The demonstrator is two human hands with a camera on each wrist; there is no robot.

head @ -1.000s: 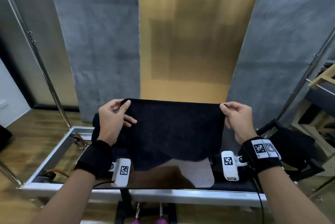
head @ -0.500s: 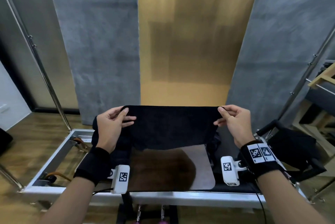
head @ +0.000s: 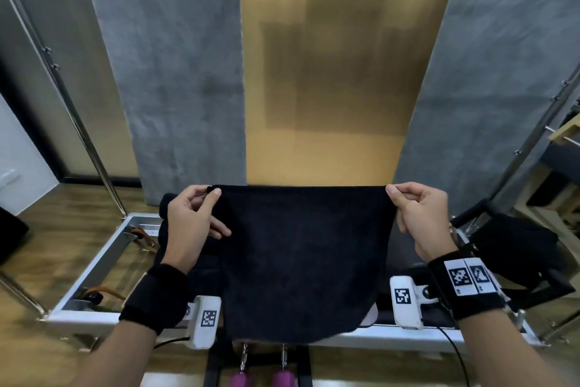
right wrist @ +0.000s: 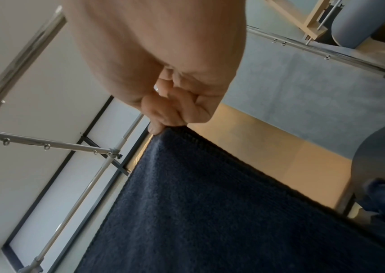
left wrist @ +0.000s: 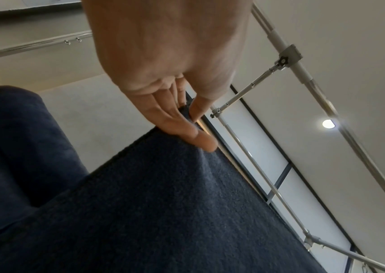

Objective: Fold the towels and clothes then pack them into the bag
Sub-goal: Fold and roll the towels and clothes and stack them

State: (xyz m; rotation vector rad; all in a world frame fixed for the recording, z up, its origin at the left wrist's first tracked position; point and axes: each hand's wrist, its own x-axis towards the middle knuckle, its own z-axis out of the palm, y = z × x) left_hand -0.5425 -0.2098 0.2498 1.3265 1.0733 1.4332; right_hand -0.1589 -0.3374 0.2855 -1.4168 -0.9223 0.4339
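Observation:
A dark navy towel (head: 301,261) hangs stretched between my two hands in front of me, above the metal-framed table (head: 94,264). My left hand (head: 191,217) pinches its top left corner between thumb and fingers; the same pinch shows in the left wrist view on the towel (left wrist: 163,212), under the left hand (left wrist: 187,118). At the top right corner my right hand (head: 411,211) pinches the hem, seen close in the right wrist view where the right hand (right wrist: 163,118) holds the towel (right wrist: 210,212). The towel's lower edge hangs curved near the table's front rail.
More dark cloth (head: 169,208) lies piled behind my left hand on the table. A dark bag-like shape (head: 514,248) sits at the right end. Grey hanging panels (head: 175,73) and chrome poles (head: 72,110) stand behind and beside the table.
Half a second ago the towel showed only as a short band with the table top visible below it. Now it hangs full length again, covering the table top.

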